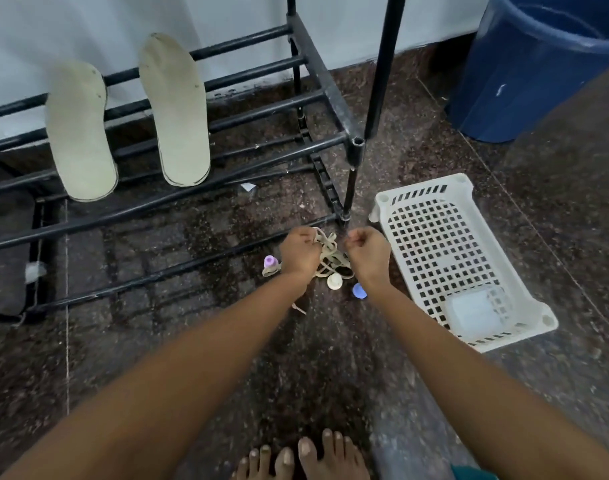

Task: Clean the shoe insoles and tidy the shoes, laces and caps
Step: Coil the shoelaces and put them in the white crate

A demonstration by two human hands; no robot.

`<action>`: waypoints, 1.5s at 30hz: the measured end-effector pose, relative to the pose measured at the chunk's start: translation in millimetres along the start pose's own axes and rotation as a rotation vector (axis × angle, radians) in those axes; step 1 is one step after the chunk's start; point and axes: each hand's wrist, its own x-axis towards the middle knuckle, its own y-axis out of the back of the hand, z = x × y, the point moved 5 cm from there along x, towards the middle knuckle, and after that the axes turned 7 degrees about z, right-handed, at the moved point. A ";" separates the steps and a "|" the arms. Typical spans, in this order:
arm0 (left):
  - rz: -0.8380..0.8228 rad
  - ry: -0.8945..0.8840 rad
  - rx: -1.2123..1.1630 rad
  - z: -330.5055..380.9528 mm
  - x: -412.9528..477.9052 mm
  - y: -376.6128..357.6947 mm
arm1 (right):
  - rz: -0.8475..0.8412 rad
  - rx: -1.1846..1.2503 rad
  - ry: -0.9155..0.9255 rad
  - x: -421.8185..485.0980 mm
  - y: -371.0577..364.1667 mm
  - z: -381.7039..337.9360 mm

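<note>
a tangle of beige laces [328, 251] is being gripped on the dark speckled floor [192, 341], just in front of the right front leg of the shoe rack [330, 95]. the left hand [297, 252] is being held with its fingers curled into the left side of the tangle, so the laces are lying at its fingertips and to its right. the right hand [368, 252] is being held just right of the tangle, fingers curled and thumb pressed to the forefinger; whether a strand is being pinched there cannot be told. the laces are being kept between the two hands.

a purple cap [270, 261] is lying just left of the left wrist. a white cap [334, 281] is lying on the near side of the tangle, between the wrists. a blue cap [359, 291] is lying just beside the right wrist.

a left insole [79, 133] and a right insole [174, 112] are being propped side by side on the rack's bars, far to the left and well apart from the hands. a white slotted basket [434, 237] is lying right of the right hand, with a clear tub [476, 313] in its near end. a blue bucket [538, 64] is standing at the far right. bare feet [296, 459] are showing at the near edge.
</note>
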 end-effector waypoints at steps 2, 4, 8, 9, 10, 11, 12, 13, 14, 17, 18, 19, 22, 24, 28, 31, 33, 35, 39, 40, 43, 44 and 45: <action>0.026 -0.047 0.039 -4.8 8.1 5.8 | -0.028 -0.017 0.015 4.4 -9.3 0.1; 0.034 -0.093 0.087 -10.5 14.7 11.5 | -0.061 -0.049 0.050 6.5 -19.1 0.7; 0.021 -0.144 0.176 -23.5 21.7 21.3 | -0.106 -0.226 0.189 5.0 -37.4 3.4; 0.024 -0.147 0.184 -26.2 23.5 23.6 | -0.124 -0.269 0.212 3.4 -41.4 4.1; 0.028 -0.147 0.185 -28.0 24.7 25.7 | -0.146 -0.296 0.220 2.0 -45.0 5.1; 0.033 -0.146 0.182 -28.8 25.4 27.7 | -0.167 -0.315 0.217 0.9 -47.5 5.8; 0.035 -0.144 0.179 -29.2 25.6 29.4 | -0.180 -0.330 0.210 0.8 -49.1 6.1; 0.034 -0.145 0.172 -29.6 25.5 30.8 | -0.184 -0.336 0.202 0.8 -49.1 4.9; 0.027 -0.148 0.163 -29.9 24.8 31.4 | -0.180 -0.327 0.186 2.1 -48.3 3.6; -0.008 -0.200 0.151 -28.9 20.9 30.9 | -0.155 -0.281 0.127 4.4 -41.6 -3.7; -0.025 -0.217 0.147 -28.6 19.4 30.2 | -0.149 -0.302 0.127 4.6 -40.2 -4.8; -0.041 -0.231 0.140 -28.2 17.8 29.1 | -0.154 -0.347 0.132 4.7 -39.7 -4.9; -0.061 -0.266 0.142 -29.8 12.8 26.9 | -0.225 -0.433 0.091 2.6 -43.5 2.6; -0.080 -0.298 0.176 -31.5 9.4 27.5 | -0.234 -0.405 0.072 0.9 -45.4 3.3; -0.152 -0.347 0.228 -30.6 1.1 32.7 | -0.167 -0.204 0.047 -3.4 -37.7 -12.3; -0.206 -0.383 0.236 -25.6 -2.4 35.2 | -0.225 -0.052 -0.012 -13.9 -40.4 -25.0; -0.223 -0.358 0.182 -21.3 -3.2 39.1 | -0.267 0.010 -0.010 -20.6 -45.0 -32.1; -0.254 -0.333 0.097 -16.3 -3.1 45.1 | -0.305 0.019 0.064 -24.1 -45.5 -43.0; -0.332 -0.311 -0.009 0.9 -2.8 67.0 | -0.426 0.004 0.204 -27.3 -38.1 -66.2; -0.326 -0.320 -0.021 7.9 -4.2 74.9 | -0.450 -0.018 0.239 -28.0 -35.7 -70.9; -0.279 -0.340 -0.121 29.5 -12.0 95.9 | -0.568 -0.046 0.336 -35.9 -32.2 -82.7; -0.274 -0.337 -0.176 36.5 -15.5 101.6 | -0.609 -0.071 0.380 -39.1 -32.5 -84.8; -0.268 -0.334 -0.232 42.6 -18.4 107.3 | -0.635 -0.093 0.410 -41.5 -33.0 -84.8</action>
